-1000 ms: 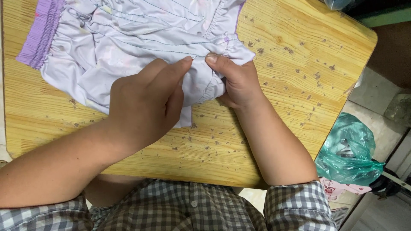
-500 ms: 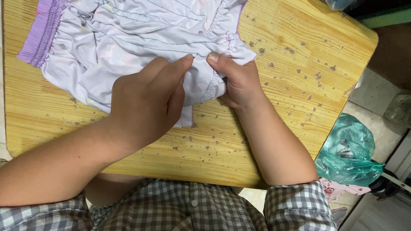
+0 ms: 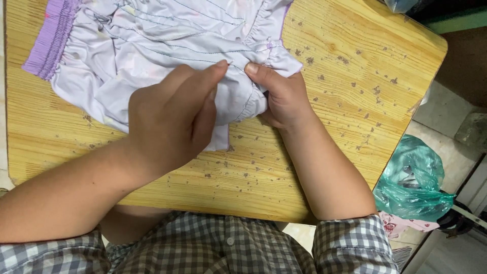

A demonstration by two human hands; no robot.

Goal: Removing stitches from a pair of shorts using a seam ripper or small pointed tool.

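Head view: looking straight down at two bare forearms working over a tabletop.
Table (image 3: 355, 127): yellow pine-grain top, speckled with small dark flecks, filling most of the frame; its right corner is rounded.
Garment (image 3: 152, 45): pale lilac cloth with thin stitched lines, spread across the upper left of the table, gathered and wrinkled, its lower edge hanging toward the near side between the two hands.
Waistband (image 3: 50, 38): a ribbed, darker purple elastic band along the garment's left edge, lying flat on the wood.
Shirt (image 3: 228, 248): grey-and-white checked, at the bottom of the frame, sleeves pushed up past the forearms.
Green bag (image 3: 413, 182): a crumpled teal plastic bag on the floor, off the table's right edge, well apart from the hands.
Left hand (image 3: 170, 119): lies on top of the garment, fingers curled and pointing toward the right hand; forefinger and thumb seem to pinch the cloth, though the grip itself is hidden under the hand.
Right hand (image 3: 284, 96): closed on a bunched fold at the garment's right edge, thumb (image 3: 261, 73) pressed on top, the other fingers tucked underneath.
Gap between hands: narrow; the fingertips nearly meet over the same seam.
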